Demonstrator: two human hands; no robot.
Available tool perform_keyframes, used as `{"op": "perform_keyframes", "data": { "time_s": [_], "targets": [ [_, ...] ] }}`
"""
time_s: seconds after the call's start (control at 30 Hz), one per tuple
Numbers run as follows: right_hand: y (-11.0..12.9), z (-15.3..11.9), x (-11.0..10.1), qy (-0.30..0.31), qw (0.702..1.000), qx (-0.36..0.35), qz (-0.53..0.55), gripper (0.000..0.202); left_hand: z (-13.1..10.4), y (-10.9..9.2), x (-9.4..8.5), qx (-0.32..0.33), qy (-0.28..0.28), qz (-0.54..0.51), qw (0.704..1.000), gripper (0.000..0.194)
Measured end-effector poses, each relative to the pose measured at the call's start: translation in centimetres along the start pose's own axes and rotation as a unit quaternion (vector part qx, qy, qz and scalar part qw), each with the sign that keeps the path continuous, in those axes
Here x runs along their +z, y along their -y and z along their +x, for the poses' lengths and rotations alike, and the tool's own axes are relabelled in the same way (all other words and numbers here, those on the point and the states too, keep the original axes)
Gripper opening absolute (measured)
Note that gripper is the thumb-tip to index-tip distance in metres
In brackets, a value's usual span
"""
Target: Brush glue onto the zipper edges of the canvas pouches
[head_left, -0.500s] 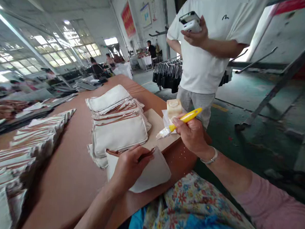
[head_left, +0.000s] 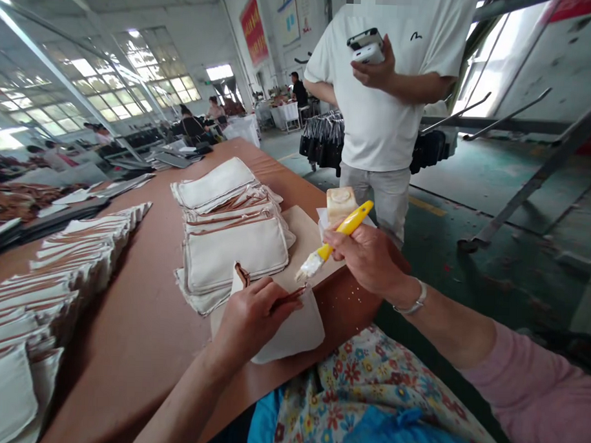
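Observation:
My left hand [head_left: 253, 317] is closed on the upper edge of an off-white pouch-like piece [head_left: 299, 331] with brown edging, at the table's near edge. Its fingers cover part of that edge. In my right hand [head_left: 374, 260] is a yellow-handled brush [head_left: 354, 218], slanting down to the left. White paste coats its bristles, which hang just above the piece's upper edge; whether they touch cannot be made out. Behind the brush stands a cream, stained container [head_left: 341, 201] on white paper. Beyond my left hand lies a stack of similar off-white pieces [head_left: 236, 252] with brown edges.
A long row of similar pieces [head_left: 80, 266] overlaps along the left of the brown table [head_left: 141, 332]. Tan board [head_left: 300, 228] lies beside the stack. Across the table's right edge stands a person in a white shirt [head_left: 376, 121] holding devices. A metal rack [head_left: 524, 184] stands at right.
The brush has moved slightly left and down, closer to the piece's edge, and tilts more steeply. My left hand has shifted slightly, and the piece's left corner now stands folded up.

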State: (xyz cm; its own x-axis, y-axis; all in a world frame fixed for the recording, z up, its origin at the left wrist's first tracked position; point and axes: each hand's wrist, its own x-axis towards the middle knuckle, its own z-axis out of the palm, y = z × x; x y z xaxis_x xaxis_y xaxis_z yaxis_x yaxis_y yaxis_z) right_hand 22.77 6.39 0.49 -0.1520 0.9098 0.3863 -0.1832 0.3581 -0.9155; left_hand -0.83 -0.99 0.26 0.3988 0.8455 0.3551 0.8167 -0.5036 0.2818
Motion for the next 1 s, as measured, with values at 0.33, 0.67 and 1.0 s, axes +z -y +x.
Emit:
{"op": "perform_keyframes", "data": {
  "time_s": [0.33, 0.67, 1.0],
  "targets": [
    [4.5, -0.1, -3.0, -0.167, 0.971, 0.02, 0.172, 0.014, 5.7, 0.5, -10.8, 0.052, -0.017, -0.221, 0.974, 0.093],
    [-1.3, -3.9, -3.5, -0.22, 0.946, 0.171, 0.163, 0.015, -2.9, 15.7, -3.4, -0.362, 0.151, -0.123, 0.912, 0.055],
    [-6.6, -2.4, 0.8, -0.145, 0.961, 0.169, 0.163, 0.026, 0.3, 13.5, 9.6, -0.415, 0.082, -0.175, 0.889, 0.033]
  ]
}}
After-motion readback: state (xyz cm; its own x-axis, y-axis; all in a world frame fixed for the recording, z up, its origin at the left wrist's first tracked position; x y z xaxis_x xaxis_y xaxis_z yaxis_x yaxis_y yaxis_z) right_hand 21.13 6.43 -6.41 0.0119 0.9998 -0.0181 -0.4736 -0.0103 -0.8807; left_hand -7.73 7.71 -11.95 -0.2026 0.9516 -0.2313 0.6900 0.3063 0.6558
